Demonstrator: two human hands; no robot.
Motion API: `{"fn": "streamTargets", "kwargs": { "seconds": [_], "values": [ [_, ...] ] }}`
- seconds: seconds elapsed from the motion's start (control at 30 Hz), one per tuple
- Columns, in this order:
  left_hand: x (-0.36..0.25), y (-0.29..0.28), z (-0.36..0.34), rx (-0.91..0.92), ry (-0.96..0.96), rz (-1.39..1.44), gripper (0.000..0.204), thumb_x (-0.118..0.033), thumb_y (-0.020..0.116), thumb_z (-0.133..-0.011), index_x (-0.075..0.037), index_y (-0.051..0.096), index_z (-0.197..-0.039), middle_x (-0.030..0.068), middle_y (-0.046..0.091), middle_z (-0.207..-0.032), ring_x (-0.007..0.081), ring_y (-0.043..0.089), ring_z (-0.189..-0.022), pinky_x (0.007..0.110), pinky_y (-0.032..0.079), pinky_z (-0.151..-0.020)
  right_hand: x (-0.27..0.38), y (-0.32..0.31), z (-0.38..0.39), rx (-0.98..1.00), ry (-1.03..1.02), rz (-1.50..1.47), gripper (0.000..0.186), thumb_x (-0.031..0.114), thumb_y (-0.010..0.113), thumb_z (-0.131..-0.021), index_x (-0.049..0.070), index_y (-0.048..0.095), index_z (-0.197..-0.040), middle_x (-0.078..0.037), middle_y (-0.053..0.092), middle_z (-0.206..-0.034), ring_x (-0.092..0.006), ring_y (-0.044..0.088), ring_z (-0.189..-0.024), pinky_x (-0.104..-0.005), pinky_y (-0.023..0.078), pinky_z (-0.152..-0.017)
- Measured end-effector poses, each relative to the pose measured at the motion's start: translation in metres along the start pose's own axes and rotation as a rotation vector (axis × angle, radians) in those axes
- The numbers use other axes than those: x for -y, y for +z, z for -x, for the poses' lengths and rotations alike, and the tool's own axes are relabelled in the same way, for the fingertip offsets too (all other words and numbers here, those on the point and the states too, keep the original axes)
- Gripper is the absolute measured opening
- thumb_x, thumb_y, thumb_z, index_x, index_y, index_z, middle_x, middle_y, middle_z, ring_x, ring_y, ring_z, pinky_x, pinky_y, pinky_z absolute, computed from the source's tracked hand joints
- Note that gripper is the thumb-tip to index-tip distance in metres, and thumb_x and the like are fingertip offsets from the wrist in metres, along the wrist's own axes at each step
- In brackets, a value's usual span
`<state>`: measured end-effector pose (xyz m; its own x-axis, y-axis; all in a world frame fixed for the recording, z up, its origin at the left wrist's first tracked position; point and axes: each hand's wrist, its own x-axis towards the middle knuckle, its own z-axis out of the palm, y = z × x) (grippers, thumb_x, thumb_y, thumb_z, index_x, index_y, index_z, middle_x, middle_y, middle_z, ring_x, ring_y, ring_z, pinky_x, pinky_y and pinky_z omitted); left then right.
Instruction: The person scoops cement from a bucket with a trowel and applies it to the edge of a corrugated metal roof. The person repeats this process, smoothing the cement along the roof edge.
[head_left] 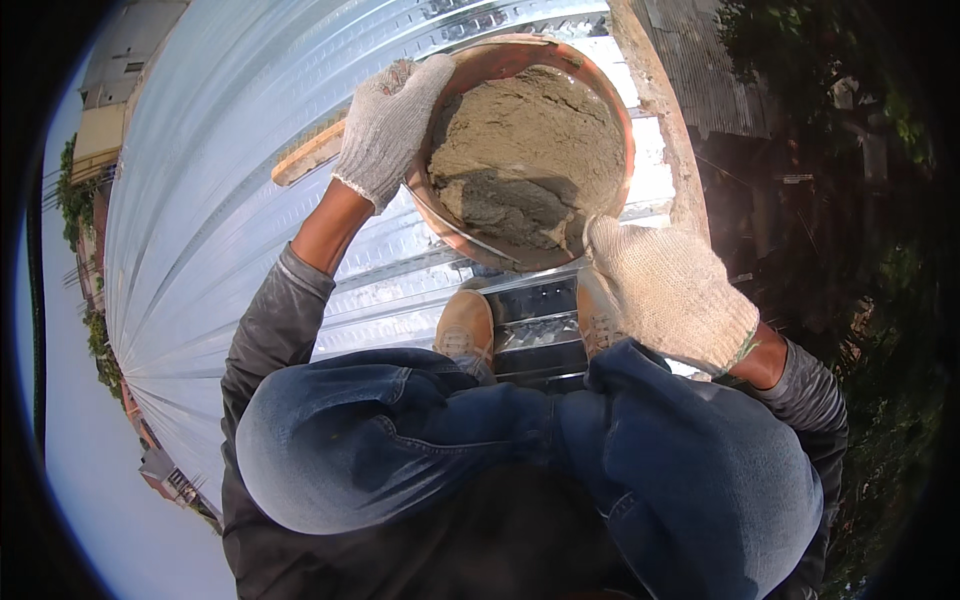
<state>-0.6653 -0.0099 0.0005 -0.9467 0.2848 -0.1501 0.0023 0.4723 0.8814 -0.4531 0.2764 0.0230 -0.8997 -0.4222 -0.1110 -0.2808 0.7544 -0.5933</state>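
Note:
A round orange-brown bucket (629, 140) holds grey wet mortar (540, 130) up close to its rim. It stands in front of my feet, over ribbed metal sheeting. My left hand (390, 125), in a pale knit glove, is closed on the bucket's far left rim. My right hand (675, 290), gloved in cream knit, is closed at the near right rim, with thumb and fingers pressed together there. Its fingers partly hide that edge, and no separate tool shows clearly in it. The mortar's surface is rough, with a shaded hollow on the near side.
Shiny corrugated metal sheets (220, 200) spread to the left and ahead. A wooden strip (309, 153) lies beside my left wrist. My shoes (465, 325) rest on the sheeting. A rough masonry edge (675, 130) runs along the right, with a drop and foliage beyond.

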Motion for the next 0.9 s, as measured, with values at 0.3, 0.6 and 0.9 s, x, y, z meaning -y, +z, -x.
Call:
{"fn": "streamTargets", "kwargs": {
  "seconds": [0.3, 0.6, 0.9],
  "values": [
    [0.039, -0.019, 0.028, -0.007, -0.046, 0.097, 0.03, -0.028, 0.071, -0.111, -0.001, 0.076, -0.123, 0.0027, 0.074, -0.105, 0.0084, 0.067, -0.093, 0.026, 0.057, -0.079, 0.029, -0.065, -0.007, 0.148, 0.167, 0.083, 0.035, 0.033, 0.069, -0.107, 0.0, 0.067, -0.117, -0.024, 0.071, -0.087, -0.0394, 0.075, -0.082, -0.0451, 0.058, -0.07],
    [0.016, 0.024, 0.059, -0.037, 0.287, 0.178, 0.038, -0.041, 0.074, -0.106, -0.005, 0.075, -0.117, 0.0015, 0.068, -0.084, 0.0097, 0.067, -0.077, 0.031, 0.058, -0.065, 0.006, -0.031, -0.027, 0.357, 0.289, -0.075, 0.05, 0.045, 0.063, -0.11, -0.005, 0.071, -0.116, -0.03, 0.071, -0.09, -0.0459, 0.072, -0.087, -0.0534, 0.057, -0.078],
    [0.048, 0.036, 0.055, -0.206, 0.56, 0.045, 0.032, -0.035, 0.074, -0.107, -0.008, 0.076, -0.124, 0.0034, 0.073, -0.095, 0.0148, 0.073, -0.081, 0.033, 0.062, -0.07, 0.021, -0.067, -0.017, 0.455, 0.615, -0.452, 0.049, 0.045, 0.064, -0.112, -0.002, 0.07, -0.098, -0.01, 0.065, -0.07, -0.0174, 0.064, -0.059, -0.0355, 0.051, -0.057]
  ]
}}
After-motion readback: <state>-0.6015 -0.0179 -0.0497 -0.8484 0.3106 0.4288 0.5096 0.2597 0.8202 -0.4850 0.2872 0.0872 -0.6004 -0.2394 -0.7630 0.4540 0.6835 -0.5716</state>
